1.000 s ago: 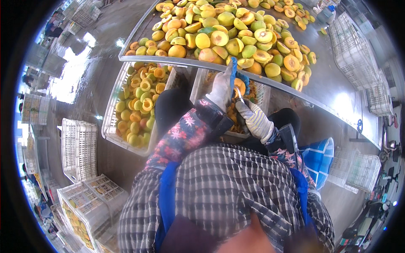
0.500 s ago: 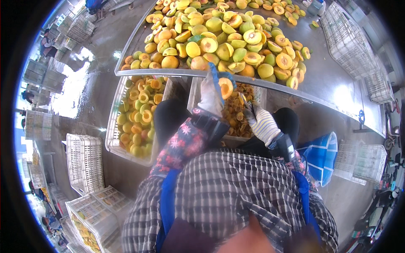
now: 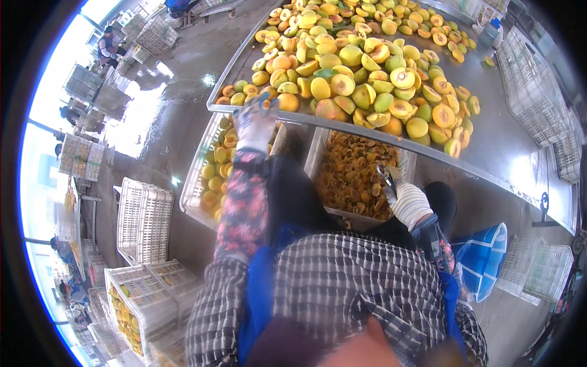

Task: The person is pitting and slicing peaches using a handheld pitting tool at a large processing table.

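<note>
My left hand (image 3: 255,125), in a white glove with blue fingertips, is at the table's near left edge, above the crate of fruit halves (image 3: 214,174). Its fingers are blurred, and whether fruit is in them is hidden. My right hand (image 3: 408,203), in a striped glove, is closed around a small metal hand tool (image 3: 386,176) with a narrow tip. The tool is over a white crate (image 3: 313,153) of orange-brown fruit scraps (image 3: 358,177) between my knees. A heap of yellow-green, peach-like fruit (image 3: 364,95), many cut in half, covers much of the metal table ahead.
The metal table's raised edge (image 3: 342,129) crosses in front of me. White crates stand on the left (image 3: 145,217), lower left (image 3: 150,300) and far right (image 3: 532,88). A blue-and-white bag (image 3: 483,260) is by my right side. A seated person (image 3: 108,50) is far left.
My left hand has moved left from above the scrap crate to above the fruit-half crate. The fruit half it held is no longer visible there. The view has shifted; my right hand still grips the tool.
</note>
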Action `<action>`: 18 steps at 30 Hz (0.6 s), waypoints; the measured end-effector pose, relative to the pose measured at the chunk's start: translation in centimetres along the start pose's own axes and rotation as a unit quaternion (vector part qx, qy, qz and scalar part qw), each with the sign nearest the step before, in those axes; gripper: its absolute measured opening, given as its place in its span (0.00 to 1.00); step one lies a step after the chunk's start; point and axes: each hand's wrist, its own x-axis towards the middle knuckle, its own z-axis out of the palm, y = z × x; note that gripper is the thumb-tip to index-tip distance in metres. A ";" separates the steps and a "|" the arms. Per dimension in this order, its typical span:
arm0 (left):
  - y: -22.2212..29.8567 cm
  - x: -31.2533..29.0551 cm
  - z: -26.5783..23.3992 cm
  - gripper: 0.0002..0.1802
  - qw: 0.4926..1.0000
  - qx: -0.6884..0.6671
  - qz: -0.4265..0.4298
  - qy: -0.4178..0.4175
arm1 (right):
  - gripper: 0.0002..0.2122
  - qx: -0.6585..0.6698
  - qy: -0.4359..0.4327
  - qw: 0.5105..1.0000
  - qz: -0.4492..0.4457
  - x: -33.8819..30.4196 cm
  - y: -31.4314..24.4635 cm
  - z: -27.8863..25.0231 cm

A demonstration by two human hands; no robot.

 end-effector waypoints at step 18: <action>1.8 2.2 2.9 0.31 0.805 -0.592 -0.026 0.026 | 0.19 0.101 0.067 0.990 -0.068 -0.4 -0.4 0.3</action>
